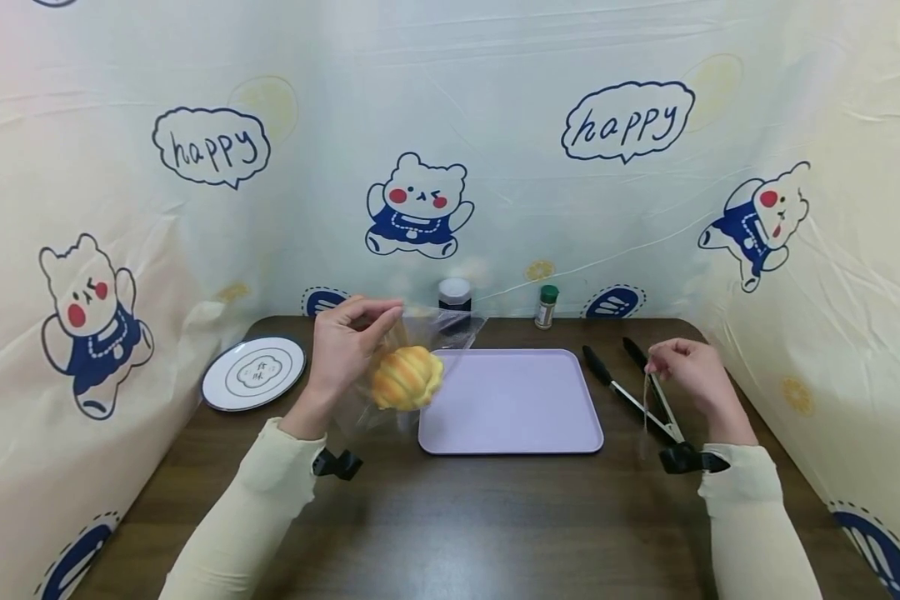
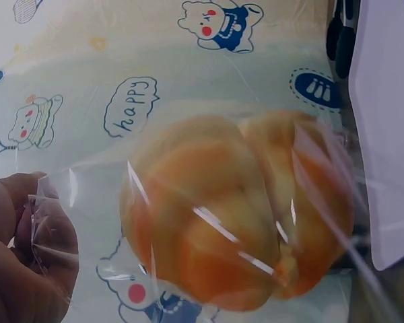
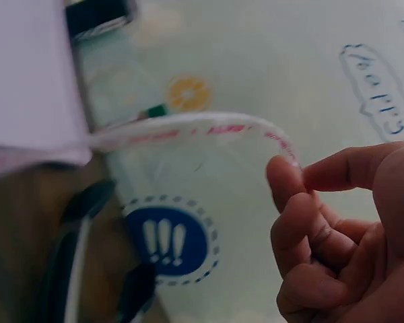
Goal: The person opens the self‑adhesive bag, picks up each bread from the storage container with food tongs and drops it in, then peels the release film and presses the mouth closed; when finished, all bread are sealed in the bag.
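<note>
In the head view my left hand [image 1: 342, 348] pinches the edge of a clear plastic bag [image 1: 461, 323] between thumb and fingers. Inside the bag hangs a golden, ridged bread roll [image 1: 407, 378], over the left edge of a lilac tray [image 1: 512, 402]. The left wrist view shows the bread [image 2: 209, 208] large behind the shiny film. My right hand [image 1: 688, 372], above a pair of tongs, pinches one end of a thin clear strip [image 3: 188, 126] with pink-red print. In the right wrist view the strip curves away leftward, past the tray.
A white plate [image 1: 225, 385] with a dark rim lies at the table's left. Black-and-silver tongs [image 1: 630, 398] lie spread to the right of the tray. Behind it stand a white-lidded jar [image 1: 454, 292] and a green-capped bottle [image 1: 546, 308]. A printed cloth [image 1: 495, 108] hangs around the table.
</note>
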`<state>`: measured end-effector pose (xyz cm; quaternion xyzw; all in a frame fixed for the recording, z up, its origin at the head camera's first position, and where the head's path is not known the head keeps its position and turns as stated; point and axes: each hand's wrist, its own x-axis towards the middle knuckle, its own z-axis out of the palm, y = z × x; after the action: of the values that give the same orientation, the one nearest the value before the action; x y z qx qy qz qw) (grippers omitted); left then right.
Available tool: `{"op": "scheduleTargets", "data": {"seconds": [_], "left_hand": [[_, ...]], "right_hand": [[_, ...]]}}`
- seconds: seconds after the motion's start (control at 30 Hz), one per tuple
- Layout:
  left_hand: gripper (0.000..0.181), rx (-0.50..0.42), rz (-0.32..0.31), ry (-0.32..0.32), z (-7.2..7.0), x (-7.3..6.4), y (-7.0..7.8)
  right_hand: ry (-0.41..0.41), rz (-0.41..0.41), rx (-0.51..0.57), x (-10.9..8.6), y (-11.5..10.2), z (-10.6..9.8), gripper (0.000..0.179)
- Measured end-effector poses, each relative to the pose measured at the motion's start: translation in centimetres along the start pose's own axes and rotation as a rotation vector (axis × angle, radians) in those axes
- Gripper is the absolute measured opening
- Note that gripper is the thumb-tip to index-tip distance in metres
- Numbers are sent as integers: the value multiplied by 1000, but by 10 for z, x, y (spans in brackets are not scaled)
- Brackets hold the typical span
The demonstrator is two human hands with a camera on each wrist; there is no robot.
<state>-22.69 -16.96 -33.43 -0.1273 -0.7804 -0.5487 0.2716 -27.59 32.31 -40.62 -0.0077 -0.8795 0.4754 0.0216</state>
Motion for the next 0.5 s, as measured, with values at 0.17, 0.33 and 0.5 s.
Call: {"op": "scheduleTargets", "data": {"seconds": [0.17, 0.33, 0.5], "left_hand": [[22, 7, 0, -2, 0, 0, 1], [23, -1, 3, -4, -1, 0, 1], [23, 5, -12, -10, -1, 0, 1]], "right_hand": [[-76, 50, -124, 10, 23, 8, 38], [-114, 128, -211, 18, 37, 15, 37], [-132, 139, -276, 22, 45, 22, 35]]}}
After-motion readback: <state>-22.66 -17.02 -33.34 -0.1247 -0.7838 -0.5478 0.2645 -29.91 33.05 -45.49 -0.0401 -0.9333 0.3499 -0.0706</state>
